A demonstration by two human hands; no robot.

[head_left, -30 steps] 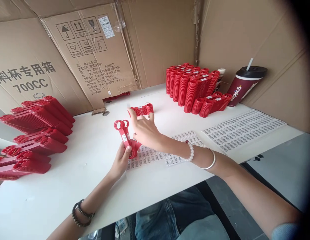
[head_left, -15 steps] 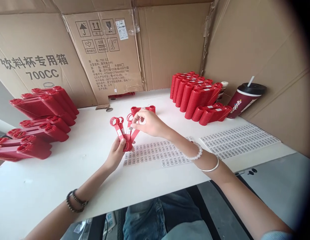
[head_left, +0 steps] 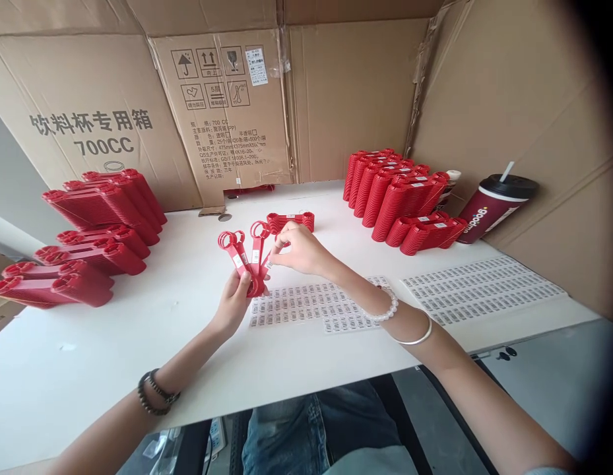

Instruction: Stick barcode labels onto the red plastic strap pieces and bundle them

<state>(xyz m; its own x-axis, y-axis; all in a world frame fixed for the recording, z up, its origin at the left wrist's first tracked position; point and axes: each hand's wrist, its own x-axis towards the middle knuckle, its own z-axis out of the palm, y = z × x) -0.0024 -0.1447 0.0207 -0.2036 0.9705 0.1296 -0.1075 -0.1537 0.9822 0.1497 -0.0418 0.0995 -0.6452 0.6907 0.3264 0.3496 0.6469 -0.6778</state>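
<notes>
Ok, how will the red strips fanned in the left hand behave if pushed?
The red strips probably stay stiff, jutting straight from the left hand. They look light, being thin with open ring ends. Pushed sideways, they may swivel, since the hand holds only their lower ends.

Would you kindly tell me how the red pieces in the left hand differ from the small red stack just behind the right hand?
The red pieces are fanned apart, while the stack is lined up. The red pieces are gripped in the left hand; the stack sits on the table, partly hidden by the right hand. Both are red, with rounded ends and white labels.
</notes>
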